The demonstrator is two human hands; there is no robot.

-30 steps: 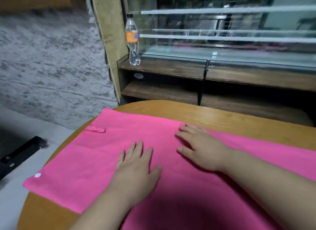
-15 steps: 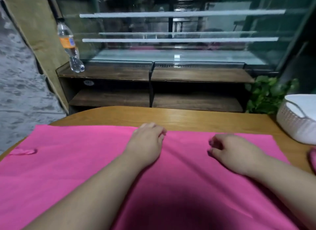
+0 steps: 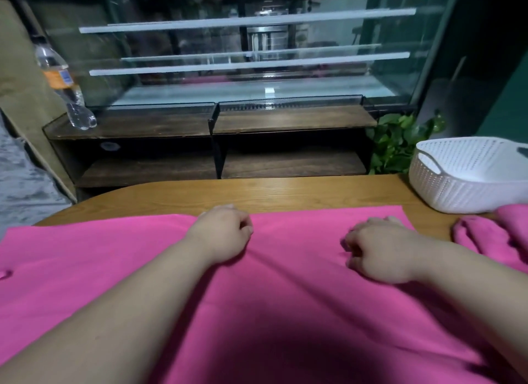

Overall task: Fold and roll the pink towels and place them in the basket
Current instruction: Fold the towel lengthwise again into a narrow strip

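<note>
In the head view, the pink towel (image 3: 285, 283) lies spread flat on the tabletop (image 3: 285, 192) before you, laid out ready for folding. The white basket (image 3: 457, 189) stands at the far right, with a bunched towel (image 3: 485, 238) touching its front. Your left hand (image 3: 221, 236) and right hand (image 3: 381, 251) rest near the spread towel's far edge, fingers (image 3: 245, 225) curled tight and apparently pinching the cloth.

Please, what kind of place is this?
Probably a shop or café, though not certain: behind the wooden table, where the left hand and right hand grip a pink towel, stands a glass display case with shelves, a drink bottle on its ledge and a leafy plant beside it.
</note>
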